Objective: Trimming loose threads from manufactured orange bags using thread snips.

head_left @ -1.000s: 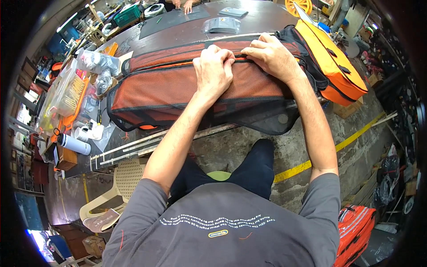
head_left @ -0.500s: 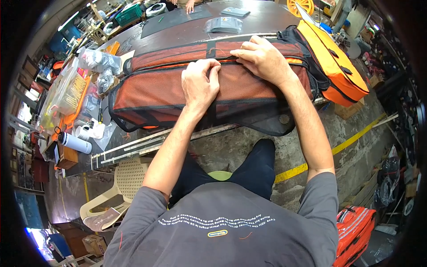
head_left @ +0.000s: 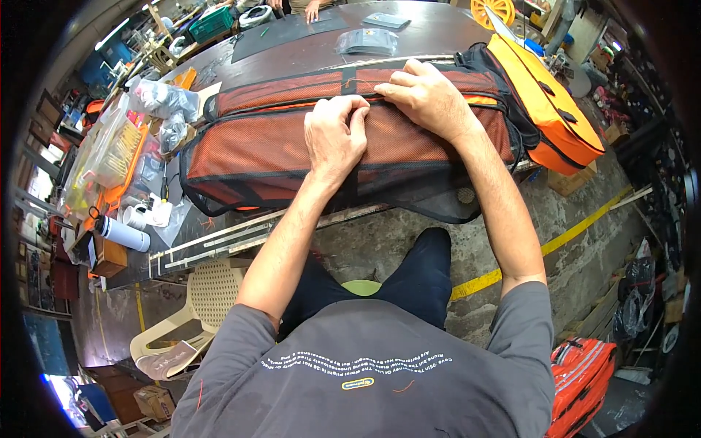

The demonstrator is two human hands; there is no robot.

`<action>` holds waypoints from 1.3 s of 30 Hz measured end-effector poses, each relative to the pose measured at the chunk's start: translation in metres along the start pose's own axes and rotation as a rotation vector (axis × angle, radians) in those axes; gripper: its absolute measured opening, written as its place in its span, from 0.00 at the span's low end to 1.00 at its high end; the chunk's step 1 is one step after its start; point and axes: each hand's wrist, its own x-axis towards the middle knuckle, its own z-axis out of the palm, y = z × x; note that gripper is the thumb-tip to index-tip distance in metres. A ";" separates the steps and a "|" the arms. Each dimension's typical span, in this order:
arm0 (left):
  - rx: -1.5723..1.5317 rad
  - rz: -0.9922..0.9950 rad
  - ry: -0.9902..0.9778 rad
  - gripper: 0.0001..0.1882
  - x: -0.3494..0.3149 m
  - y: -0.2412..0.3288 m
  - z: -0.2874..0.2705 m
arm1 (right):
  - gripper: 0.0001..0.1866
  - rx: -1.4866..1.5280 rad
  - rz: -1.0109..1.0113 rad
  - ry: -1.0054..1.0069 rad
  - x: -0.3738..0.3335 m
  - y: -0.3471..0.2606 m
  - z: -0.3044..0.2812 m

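Observation:
A long bag of orange fabric under dark mesh, edged in black, lies across the table's near side. Over its middle, by the lengthwise seam, my left hand is closed, thumb against forefinger. What that pinch holds is too small to make out. Just to the right and slightly farther off, my right hand pinches with its fingertips close to the left ones. A fine orange thread curves over the black cross strap and runs to the right fingertips.
A yellow-orange bag adjoins the right end. Flat plastic-wrapped packs lie farther back. At left are a clear plastic box, a white bottle and a beige chair. A person's hand shows at the far edge.
Both hands have shifted slightly: the left a little to the right, the right a little to the left, bringing the fingertips closer. The long bag has barely moved.

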 end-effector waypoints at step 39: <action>0.220 0.187 -0.208 0.07 0.032 -0.019 -0.022 | 0.13 0.314 0.339 0.040 -0.074 -0.090 -0.019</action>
